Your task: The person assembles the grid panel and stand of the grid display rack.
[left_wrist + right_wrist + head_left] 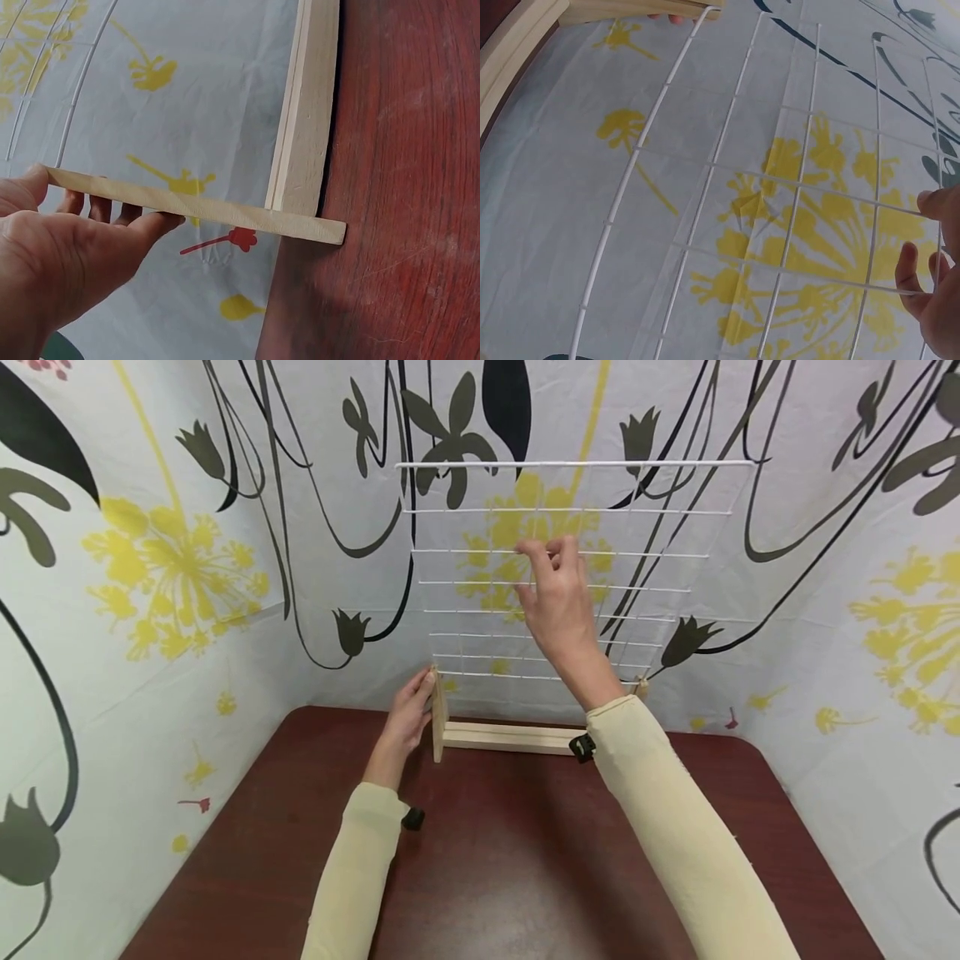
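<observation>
A white wire grid (555, 552) stands above a pale wooden frame (517, 737) at the table's back, its lower edge near the tops of the two wooden end pieces. My left hand (407, 714) grips the upper end of the left end piece (440, 718); in the left wrist view the thumb lies on its top and the fingers (127, 217) are beneath it. With curled fingers my right hand (558, 602) holds the grid's wires near the middle. Over in the right wrist view, that hand (937, 277) is at the right edge on the wires (799, 187).
The dark red table (480, 860) reaches back to a cloth wall (225, 610) printed with flowers, which also rises on the left and right. A black wrist strap piece (413, 818) sits by my left sleeve, another (582, 747) by my right.
</observation>
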`<action>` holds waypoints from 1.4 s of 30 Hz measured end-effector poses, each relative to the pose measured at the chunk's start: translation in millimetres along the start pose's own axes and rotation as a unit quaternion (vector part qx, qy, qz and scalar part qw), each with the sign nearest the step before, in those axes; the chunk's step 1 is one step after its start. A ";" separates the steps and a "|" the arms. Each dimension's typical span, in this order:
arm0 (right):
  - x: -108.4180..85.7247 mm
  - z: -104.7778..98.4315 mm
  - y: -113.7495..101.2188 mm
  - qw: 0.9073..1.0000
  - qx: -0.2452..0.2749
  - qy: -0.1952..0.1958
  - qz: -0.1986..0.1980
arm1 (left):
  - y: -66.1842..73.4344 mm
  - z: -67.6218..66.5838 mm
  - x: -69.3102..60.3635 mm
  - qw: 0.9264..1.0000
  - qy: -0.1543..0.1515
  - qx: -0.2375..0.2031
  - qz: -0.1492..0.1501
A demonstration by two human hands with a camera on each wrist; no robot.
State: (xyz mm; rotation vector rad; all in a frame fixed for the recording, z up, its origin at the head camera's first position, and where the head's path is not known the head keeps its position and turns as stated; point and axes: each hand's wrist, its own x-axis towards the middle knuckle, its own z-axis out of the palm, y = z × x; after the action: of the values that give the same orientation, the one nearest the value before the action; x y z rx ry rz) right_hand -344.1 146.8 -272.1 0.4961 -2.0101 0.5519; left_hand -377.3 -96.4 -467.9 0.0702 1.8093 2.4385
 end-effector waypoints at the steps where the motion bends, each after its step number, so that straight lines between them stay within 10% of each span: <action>1: 0.1 -0.9 0.3 1.000 0.005 -0.004 -0.001 | 0.4 -0.6 -0.2 1.000 0.001 0.008 -0.003; 14: 0.4 -2.9 5.4 0.999 0.018 -0.028 -0.015 | 5.0 -11.6 4.4 0.990 -0.045 0.137 0.003; 21: -2.0 -2.9 8.4 0.999 0.021 -0.027 -0.019 | 12.2 1.1 1.6 0.966 -0.027 0.235 0.105; 31: -3.4 -3.3 8.7 0.999 0.024 -0.027 -0.027 | 98.9 60.5 -16.1 0.915 0.049 0.167 0.364; 36: -3.4 -3.8 9.2 0.999 0.025 -0.021 -0.038 | 146.7 88.8 -25.2 0.914 0.060 0.120 0.382; 42: -4.1 -5.9 8.6 0.998 0.027 -0.024 -0.045 | 160.3 99.7 -5.9 0.929 0.064 0.065 0.359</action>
State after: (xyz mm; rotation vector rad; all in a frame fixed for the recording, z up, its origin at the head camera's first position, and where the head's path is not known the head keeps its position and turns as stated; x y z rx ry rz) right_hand -342.8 157.7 -274.6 0.6361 -2.0112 0.5444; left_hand -370.6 -48.2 -285.4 0.7230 2.3153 2.8026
